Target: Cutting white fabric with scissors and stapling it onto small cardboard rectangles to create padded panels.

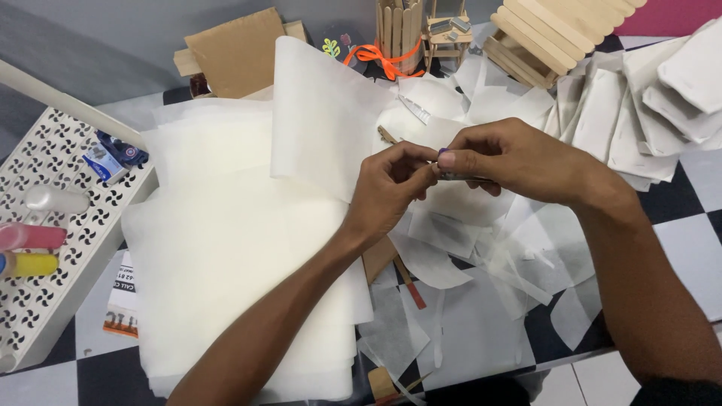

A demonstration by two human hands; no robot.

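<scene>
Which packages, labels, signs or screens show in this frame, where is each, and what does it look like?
Small packet: on the white perforated tray at left; flat, white and blue with a red patch.
Printed card: lower left, tucked under the stack of white sheets; rectangular, white with an orange band.
Bottles: left edge of the tray; pink and yellow, any labels too small to tell.
No signs or screens.

A small dark metal clip [455, 176], horizontal, pinched above white paper.
</scene>
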